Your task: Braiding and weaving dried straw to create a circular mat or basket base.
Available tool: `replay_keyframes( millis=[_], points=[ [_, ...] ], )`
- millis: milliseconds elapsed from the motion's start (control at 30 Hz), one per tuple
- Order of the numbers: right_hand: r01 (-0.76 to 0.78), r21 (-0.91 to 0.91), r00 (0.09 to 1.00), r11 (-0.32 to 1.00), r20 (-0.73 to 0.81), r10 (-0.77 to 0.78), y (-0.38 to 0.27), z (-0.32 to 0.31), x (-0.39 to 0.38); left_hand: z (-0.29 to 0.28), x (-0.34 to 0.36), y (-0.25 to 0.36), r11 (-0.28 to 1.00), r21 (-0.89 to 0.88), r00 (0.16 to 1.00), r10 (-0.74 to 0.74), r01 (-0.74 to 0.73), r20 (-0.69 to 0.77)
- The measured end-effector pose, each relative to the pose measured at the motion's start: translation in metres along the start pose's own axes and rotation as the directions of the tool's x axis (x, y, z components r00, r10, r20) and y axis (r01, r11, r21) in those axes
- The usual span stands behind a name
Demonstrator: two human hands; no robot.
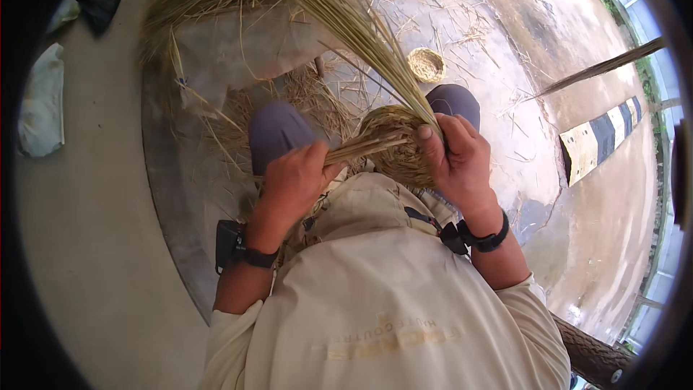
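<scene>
Hands weaving a straw basket over the knees.

Head view: the left hand point(292, 177) is closed around a bunch of straw point(361, 146) running into the half-woven basket point(397, 148), which sits between the knees; the right hand point(455, 155) grips the basket's rim, where long stalks fan upward. Loose straw litters the wet concrete point(520, 87) ahead, with open floor to the right. A small finished basket point(426, 65) lies beyond, empty. A striped black-and-pale kerb block point(603, 137) sits far right.

Soft daylight, wet-floor glare – dark, bent fisheye rim
</scene>
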State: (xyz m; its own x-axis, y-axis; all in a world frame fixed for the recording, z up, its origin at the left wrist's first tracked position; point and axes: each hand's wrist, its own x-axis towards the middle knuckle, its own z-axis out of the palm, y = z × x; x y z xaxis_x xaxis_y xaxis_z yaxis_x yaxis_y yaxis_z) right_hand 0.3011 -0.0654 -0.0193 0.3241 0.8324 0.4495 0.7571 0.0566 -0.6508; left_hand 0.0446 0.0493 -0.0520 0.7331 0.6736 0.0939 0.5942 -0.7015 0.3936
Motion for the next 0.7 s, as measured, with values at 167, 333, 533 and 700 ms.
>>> replay_keyframes(
  millis=[167,333,533,700],
  points=[
    [0.045,-0.008,0.997,0.999,0.069,-0.044,-0.011,0.022,-0.006,0.012,0.008,0.005,0.993,-0.108,0.997,0.034,-0.042,-0.067],
    [0.031,-0.068,0.993,0.997,0.116,-0.023,-0.016,0.027,-0.008,0.034,-0.003,0.000,0.997,-0.074,0.993,0.016,-0.025,-0.119],
    [0.017,-0.006,0.990,1.000,0.142,-0.016,-0.012,0.030,-0.008,0.030,-0.011,-0.002,0.993,-0.110,0.998,-0.040,0.035,-0.042],
    [0.049,0.114,0.968,0.992,0.240,-0.075,-0.008,0.026,0.002,0.011,-0.028,-0.025,0.984,-0.173,0.995,-0.061,0.046,-0.079]
  ],
)
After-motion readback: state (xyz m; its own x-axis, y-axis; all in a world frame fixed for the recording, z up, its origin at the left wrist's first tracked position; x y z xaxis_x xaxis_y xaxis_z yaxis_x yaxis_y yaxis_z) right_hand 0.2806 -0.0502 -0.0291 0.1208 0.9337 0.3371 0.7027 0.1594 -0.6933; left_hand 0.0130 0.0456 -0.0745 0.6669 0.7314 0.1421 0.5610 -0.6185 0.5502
